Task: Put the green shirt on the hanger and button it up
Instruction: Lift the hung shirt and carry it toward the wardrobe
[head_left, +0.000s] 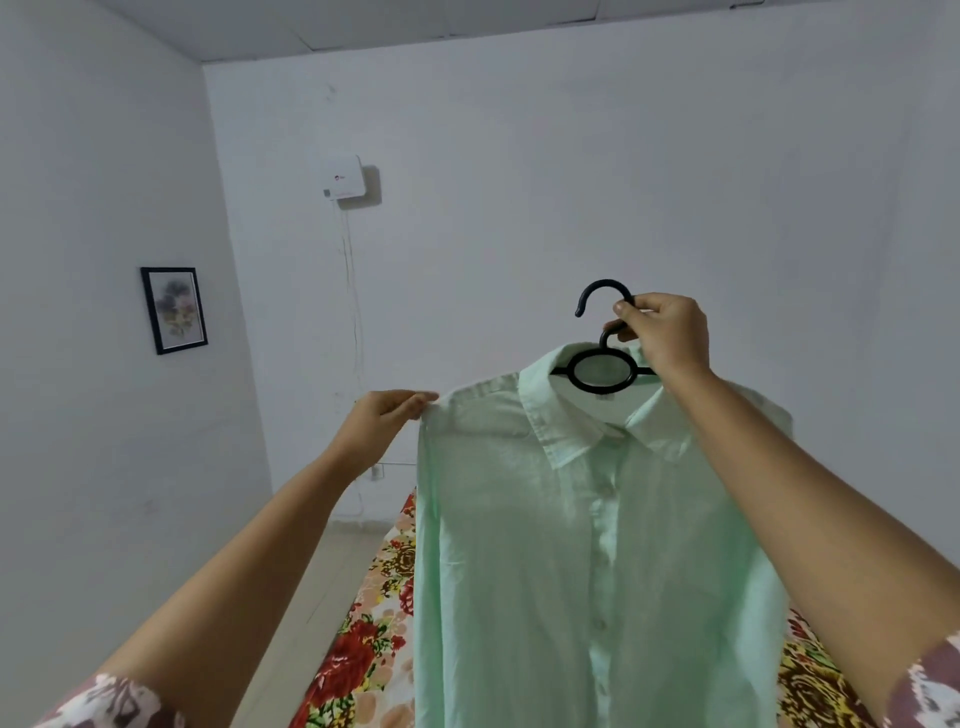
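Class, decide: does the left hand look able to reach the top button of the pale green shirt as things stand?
Probably yes: the left hand only pinches the shoulder of the pale green shirt, and nothing covers the top button.

You hold a pale mint-green shirt (587, 545) on a black hanger (602, 364). Below lies a bedsheet (363, 660) patterned with red, yellow and brown flowers. Your sleeves (111, 701) are brown-and-white print; the walls (519, 182) are white.

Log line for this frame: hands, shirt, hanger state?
left hand: pinches green shirt shoulder | right hand: grips hanger at hook | shirt: on hanger, held above floral bed | front: looks buttoned
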